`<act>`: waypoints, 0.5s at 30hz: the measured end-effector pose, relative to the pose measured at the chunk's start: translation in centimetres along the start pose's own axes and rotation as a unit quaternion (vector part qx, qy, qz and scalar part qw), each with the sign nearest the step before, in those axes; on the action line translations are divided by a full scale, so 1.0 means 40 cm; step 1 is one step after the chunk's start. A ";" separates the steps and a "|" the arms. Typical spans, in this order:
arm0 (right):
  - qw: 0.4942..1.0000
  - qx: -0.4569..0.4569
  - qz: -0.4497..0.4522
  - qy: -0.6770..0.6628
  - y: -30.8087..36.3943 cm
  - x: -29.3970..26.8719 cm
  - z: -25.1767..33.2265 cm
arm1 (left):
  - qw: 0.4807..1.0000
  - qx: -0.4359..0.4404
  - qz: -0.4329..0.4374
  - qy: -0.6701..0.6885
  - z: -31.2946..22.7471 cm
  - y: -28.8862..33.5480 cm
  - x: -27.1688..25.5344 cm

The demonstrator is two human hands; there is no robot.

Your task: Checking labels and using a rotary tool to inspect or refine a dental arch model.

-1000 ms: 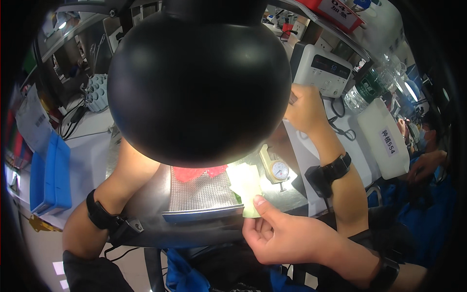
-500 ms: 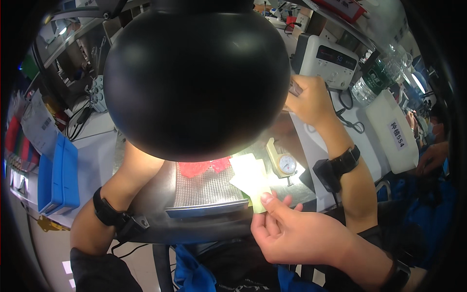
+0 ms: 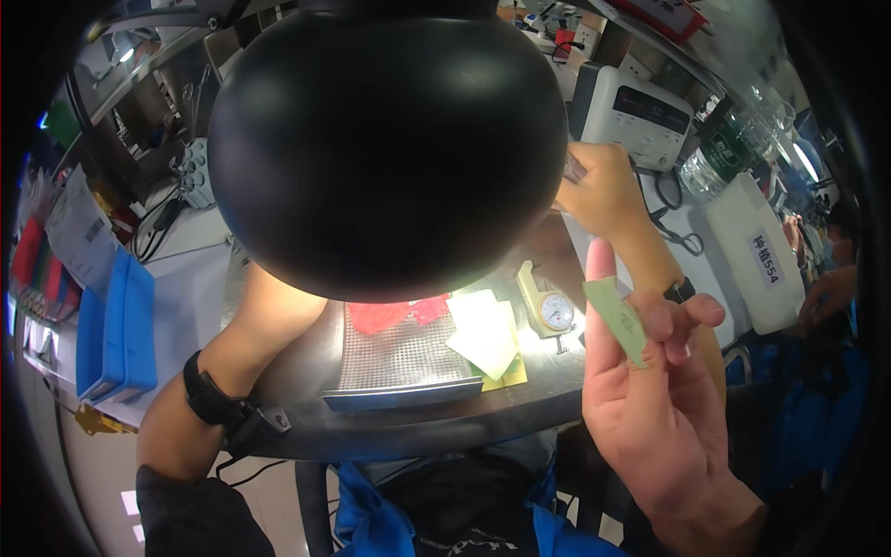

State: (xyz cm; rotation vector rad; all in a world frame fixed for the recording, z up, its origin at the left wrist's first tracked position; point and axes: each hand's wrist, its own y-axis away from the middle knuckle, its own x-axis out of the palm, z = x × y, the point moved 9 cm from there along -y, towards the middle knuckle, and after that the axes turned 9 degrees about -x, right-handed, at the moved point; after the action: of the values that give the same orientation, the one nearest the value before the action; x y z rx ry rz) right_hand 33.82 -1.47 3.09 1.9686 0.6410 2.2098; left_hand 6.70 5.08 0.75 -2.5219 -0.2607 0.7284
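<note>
Metal surface [image 3: 557, 376] is lit. Grey piece [image 3: 574, 169] is pinched by right hand [image 3: 603, 190] beside black dome [image 3: 385, 158], right of centre; left hand [image 3: 299, 299] is mostly hidden, grip cannot be told. Close work seems in hand; steadiness is called for.

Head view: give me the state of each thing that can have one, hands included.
left hand: hidden behind the black dome
right hand: fingers curled, partly hidden
white control box: display lit
dial gauge: lying on the bench, dial up
red material: crumpled, on the textured tray
pale notes: overlapping, brightly lit
green note: in another person's hand, off the bench
</note>
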 end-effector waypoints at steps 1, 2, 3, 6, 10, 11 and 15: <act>1.000 0.005 0.013 -0.002 -0.003 0.001 0.003 | 1.000 0.009 -0.003 -0.003 -0.008 0.000 0.000; 1.000 0.010 0.027 -0.004 -0.006 0.001 0.008 | 1.000 0.008 -0.005 -0.004 -0.011 0.000 0.000; 0.999 0.015 0.041 -0.007 -0.009 0.002 0.012 | 1.000 0.013 -0.005 -0.016 -0.016 0.001 0.001; 0.997 0.031 0.070 -0.008 -0.016 0.003 0.014 | 0.999 0.018 0.007 -0.025 -0.022 0.005 0.002; 0.971 0.187 -0.087 -0.119 0.005 -0.044 -0.063 | 0.999 0.043 0.022 -0.008 -0.046 -0.004 0.011; 0.920 0.245 -0.200 -0.233 0.021 -0.056 -0.089 | 0.999 0.043 0.021 -0.010 -0.047 -0.004 0.011; 0.649 0.208 -0.525 -0.510 0.081 -0.068 -0.125 | 0.999 0.038 0.022 0.001 -0.043 -0.004 0.007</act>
State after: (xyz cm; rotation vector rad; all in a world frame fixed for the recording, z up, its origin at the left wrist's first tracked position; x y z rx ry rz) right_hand 30.03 -6.54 1.47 1.7604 1.5255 0.1725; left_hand 7.86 4.62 1.97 -2.4624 -0.1740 0.7380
